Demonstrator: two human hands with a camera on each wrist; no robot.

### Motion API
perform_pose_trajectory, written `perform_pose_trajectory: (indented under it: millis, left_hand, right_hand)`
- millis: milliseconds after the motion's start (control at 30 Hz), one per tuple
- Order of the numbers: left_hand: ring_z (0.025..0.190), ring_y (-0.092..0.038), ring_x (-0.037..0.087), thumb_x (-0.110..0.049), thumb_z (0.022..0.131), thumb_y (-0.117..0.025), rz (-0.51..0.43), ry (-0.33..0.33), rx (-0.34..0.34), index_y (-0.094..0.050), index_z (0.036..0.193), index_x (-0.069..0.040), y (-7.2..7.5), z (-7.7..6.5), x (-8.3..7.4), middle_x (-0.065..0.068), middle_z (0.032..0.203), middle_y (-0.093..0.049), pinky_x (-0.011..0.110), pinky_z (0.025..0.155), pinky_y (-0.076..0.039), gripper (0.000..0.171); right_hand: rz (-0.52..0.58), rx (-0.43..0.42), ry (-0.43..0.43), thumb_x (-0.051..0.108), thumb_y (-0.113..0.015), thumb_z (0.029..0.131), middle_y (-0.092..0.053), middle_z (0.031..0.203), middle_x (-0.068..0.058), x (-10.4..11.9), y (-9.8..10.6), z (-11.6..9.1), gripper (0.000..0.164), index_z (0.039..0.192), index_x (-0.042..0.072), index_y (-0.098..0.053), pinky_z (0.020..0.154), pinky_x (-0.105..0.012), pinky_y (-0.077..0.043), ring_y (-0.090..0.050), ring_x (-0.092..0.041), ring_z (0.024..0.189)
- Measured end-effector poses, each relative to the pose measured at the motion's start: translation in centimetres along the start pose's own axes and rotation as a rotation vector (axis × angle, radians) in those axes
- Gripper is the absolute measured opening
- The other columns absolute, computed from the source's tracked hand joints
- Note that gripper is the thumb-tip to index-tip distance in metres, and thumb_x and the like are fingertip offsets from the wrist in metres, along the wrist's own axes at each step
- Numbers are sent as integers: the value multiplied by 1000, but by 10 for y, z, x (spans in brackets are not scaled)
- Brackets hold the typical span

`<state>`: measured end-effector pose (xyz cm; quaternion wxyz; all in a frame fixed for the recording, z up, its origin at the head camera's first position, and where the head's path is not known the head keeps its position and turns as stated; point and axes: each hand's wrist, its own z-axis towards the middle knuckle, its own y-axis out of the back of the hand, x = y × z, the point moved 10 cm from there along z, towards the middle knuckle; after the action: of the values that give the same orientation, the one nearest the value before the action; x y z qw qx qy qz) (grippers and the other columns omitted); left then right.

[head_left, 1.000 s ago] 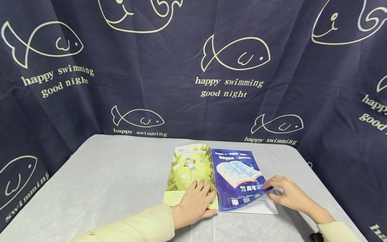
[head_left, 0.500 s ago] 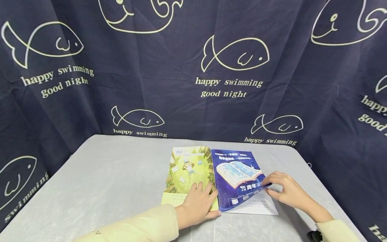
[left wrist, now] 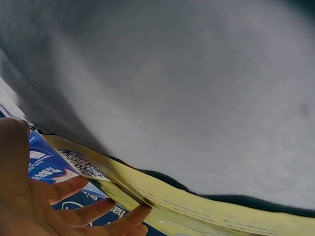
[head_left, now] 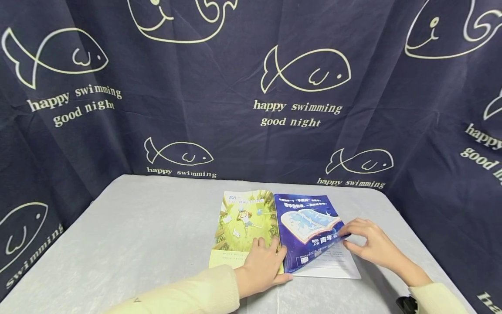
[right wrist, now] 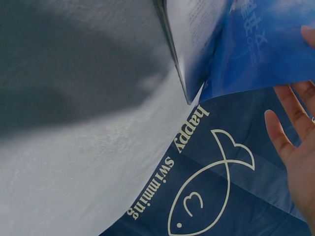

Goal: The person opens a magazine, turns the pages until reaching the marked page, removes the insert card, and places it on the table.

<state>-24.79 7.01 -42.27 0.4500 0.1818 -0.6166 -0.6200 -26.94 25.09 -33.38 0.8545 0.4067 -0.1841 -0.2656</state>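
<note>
A magazine lies spread on the table, with a green illustrated page (head_left: 245, 220) on the left and a dark blue page (head_left: 300, 231) on the right. My left hand (head_left: 262, 265) rests on the lower part of the green page, fingers spread, thumb at the bottom of the spine. A QR code (left wrist: 81, 162) shows beyond its fingertips in the left wrist view. On the other side, my right hand (head_left: 370, 244) pinches the blue page's outer edge. That page's lower corner curls up, baring a white printed page (head_left: 337, 264) beneath. The right wrist view shows the lifted blue sheet from below.
The magazine sits on a light grey table (head_left: 137, 235), towards its right half. Behind and at the sides hangs a dark blue curtain (head_left: 219, 104) with fish drawings and lettering. A black object (head_left: 406, 304) shows at my right sleeve.
My left hand has slid right towards the spine, and the green page lies flatter. The right hand has raised the blue page's lower corner further, uncovering more of the white page.
</note>
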Motion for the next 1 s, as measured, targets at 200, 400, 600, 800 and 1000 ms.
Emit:
perform_pose_trajectory:
  millis: [200,400,600,800,1000]
  left_hand:
    - [87,-58,30,-77,79,-27,-4,28,10,-50,118,-23,4,2,-1,5,120,-54,42,78,-40,70]
    - [92,-59,31,-76,80,-25,21,32,32,-50,119,-22,6,3,-3,4,117,-55,44,82,-41,71]
    - [94,-59,31,-75,81,-23,15,41,52,-49,121,-24,4,4,-3,4,119,-54,45,84,-41,70]
    - [93,-58,29,-75,81,-25,-1,57,50,-50,120,-26,5,3,0,3,121,-54,43,82,-41,67]
    - [92,-55,28,-72,83,-28,-37,71,31,-50,121,-26,6,3,3,3,122,-52,44,79,-43,64]
  right_hand:
    - [-6,-11,5,5,-76,55,-66,83,13,2,3,4,29,80,17,-69,77,-21,-36,-56,-3,84]
    - [-10,-10,-4,5,-75,56,-66,83,13,3,4,7,29,81,18,-69,77,-21,-35,-56,-3,84]
    - [-10,-9,-20,5,-76,56,-66,83,12,4,6,9,29,81,18,-70,78,-21,-34,-55,-3,85]
    - [-12,-17,-19,5,-76,56,-67,83,11,5,7,9,28,81,17,-70,79,-22,-33,-55,-4,85]
    - [-1,-25,-13,4,-75,56,-67,85,9,6,8,9,29,82,16,-70,82,-17,-31,-55,-5,86]
